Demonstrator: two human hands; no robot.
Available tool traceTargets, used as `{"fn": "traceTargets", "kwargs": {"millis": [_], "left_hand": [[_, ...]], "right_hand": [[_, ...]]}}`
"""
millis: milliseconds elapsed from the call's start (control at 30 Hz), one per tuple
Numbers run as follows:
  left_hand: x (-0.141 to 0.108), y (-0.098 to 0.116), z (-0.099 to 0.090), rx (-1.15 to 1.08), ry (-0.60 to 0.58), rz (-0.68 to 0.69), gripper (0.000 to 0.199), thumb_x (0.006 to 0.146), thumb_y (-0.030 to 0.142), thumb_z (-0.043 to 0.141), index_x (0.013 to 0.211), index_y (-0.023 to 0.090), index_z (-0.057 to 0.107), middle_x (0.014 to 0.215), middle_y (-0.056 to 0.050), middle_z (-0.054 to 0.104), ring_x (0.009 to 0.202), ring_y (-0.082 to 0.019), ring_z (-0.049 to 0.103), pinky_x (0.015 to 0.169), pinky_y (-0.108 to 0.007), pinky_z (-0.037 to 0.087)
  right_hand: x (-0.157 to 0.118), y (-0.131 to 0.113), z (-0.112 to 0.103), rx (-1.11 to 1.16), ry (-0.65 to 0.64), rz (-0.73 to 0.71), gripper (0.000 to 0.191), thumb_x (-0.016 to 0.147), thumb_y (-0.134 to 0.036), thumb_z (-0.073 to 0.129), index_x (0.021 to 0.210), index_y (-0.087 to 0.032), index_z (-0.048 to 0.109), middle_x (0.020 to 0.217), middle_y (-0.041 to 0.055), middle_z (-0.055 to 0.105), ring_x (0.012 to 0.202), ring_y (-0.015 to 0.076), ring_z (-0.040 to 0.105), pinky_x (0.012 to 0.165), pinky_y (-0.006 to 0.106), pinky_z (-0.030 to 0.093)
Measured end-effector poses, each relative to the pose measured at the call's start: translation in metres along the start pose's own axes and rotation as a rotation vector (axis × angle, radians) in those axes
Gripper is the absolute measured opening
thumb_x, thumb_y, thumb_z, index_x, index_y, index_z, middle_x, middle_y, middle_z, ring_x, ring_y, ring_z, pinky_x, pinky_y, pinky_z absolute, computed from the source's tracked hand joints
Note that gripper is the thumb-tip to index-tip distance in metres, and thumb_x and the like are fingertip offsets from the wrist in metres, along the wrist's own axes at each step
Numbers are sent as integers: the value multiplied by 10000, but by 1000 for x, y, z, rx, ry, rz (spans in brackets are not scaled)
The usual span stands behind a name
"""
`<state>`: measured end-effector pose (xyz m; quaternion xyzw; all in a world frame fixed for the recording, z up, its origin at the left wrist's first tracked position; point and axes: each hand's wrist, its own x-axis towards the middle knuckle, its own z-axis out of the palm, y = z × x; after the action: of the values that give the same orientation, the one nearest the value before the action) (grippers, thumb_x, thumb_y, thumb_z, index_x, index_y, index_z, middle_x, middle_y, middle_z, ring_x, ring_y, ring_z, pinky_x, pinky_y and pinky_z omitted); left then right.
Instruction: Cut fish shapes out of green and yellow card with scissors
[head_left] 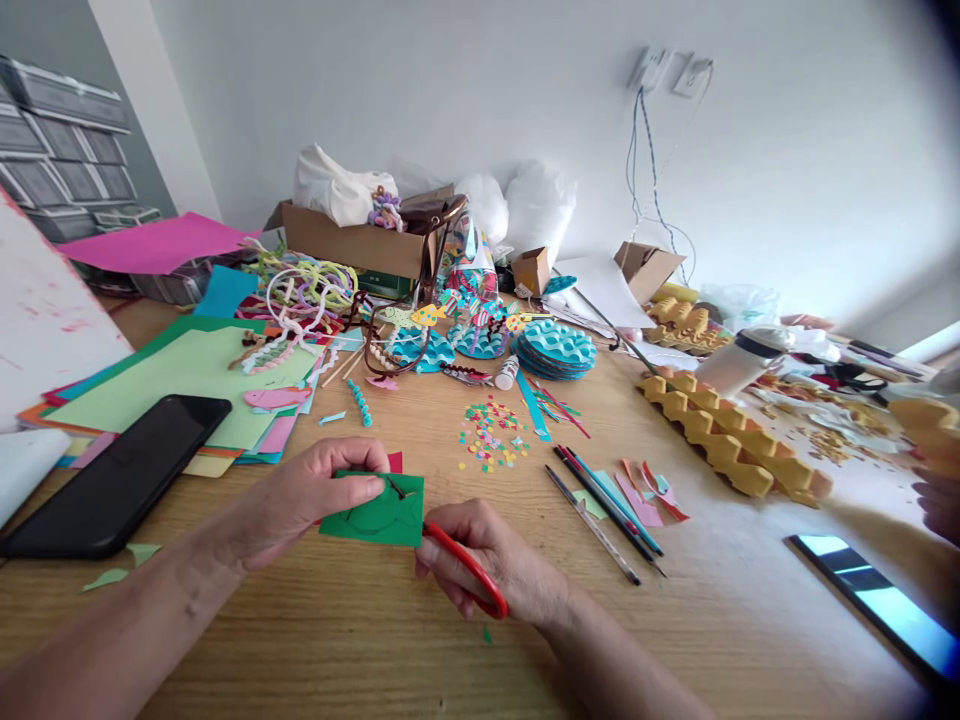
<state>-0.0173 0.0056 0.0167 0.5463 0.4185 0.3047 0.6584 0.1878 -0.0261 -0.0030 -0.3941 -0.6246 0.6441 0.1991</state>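
Note:
Between thumb and fingers my left hand (341, 480) pinches a small green paper piece (401, 522) by its upper left part. A dark drawn outline, shaped like a fish, shows on the green paper. Red-handled scissors (472, 570) are in my right hand (480, 555), which is closed around the handles. Their blades are mostly hidden behind the right edge of the paper; a dark tip shows near its top. A bit of red paper (395, 462) peeks out behind the green piece. A tiny green scrap (487, 635) lies on the wooden table (360, 640) below the scissors.
Coloured sheets (187, 380) and a black phone (127, 470) lie at left. Confetti (495, 435), pencils (611, 500) and paper scraps (649, 490) lie ahead and right. Blue scalloped plates (555, 350) are stacked behind. Egg cartons (720, 430) and another phone (874, 590) are at right, near another person's hand (937, 500).

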Motion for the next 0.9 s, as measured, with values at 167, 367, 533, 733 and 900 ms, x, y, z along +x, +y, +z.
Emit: {"fn": "traceTargets", "kwargs": {"millis": [167, 367, 533, 733, 900], "left_hand": [[0, 0, -5, 15, 5, -2, 134, 667, 296, 659, 637, 197, 574, 616, 38, 502, 568, -118, 430, 523, -193, 338], [1, 4, -5, 8, 15, 23, 139, 663, 290, 677, 618, 197, 585, 579, 43, 514, 533, -107, 429, 493, -184, 337], [2, 1, 4, -212, 102, 31, 184, 701, 349, 689, 777, 203, 605, 673, 19, 604, 563, -109, 488, 518, -199, 401], [4, -17, 23, -377, 95, 78, 242, 700, 392, 702, 775, 166, 658, 611, 1, 620, 567, -117, 533, 534, -217, 430], [7, -18, 36, -400, 275, 130, 194, 672, 358, 718, 703, 172, 671, 622, 4, 654, 582, -140, 569, 549, -250, 457]], "right_hand": [[0, 2, 0, -24, -4, 11, 513, 774, -641, 487, 678, -138, 522, 451, -61, 427, 346, 32, 385, 323, 128, 278], [1, 4, 1, -32, 32, 14, 461, 801, -580, 500, 674, -138, 528, 442, -63, 423, 339, 38, 377, 322, 137, 268], [4, 2, 3, 85, 119, -23, 514, 751, -650, 507, 668, -143, 516, 386, -75, 418, 294, 35, 319, 312, 158, 211], [9, 7, 9, 227, 215, -106, 550, 735, -688, 495, 658, -144, 510, 362, -73, 430, 281, 32, 311, 316, 165, 206], [11, 11, 16, 247, 196, -91, 544, 729, -686, 508, 664, -145, 510, 381, -72, 434, 285, 33, 325, 313, 162, 203]]}}
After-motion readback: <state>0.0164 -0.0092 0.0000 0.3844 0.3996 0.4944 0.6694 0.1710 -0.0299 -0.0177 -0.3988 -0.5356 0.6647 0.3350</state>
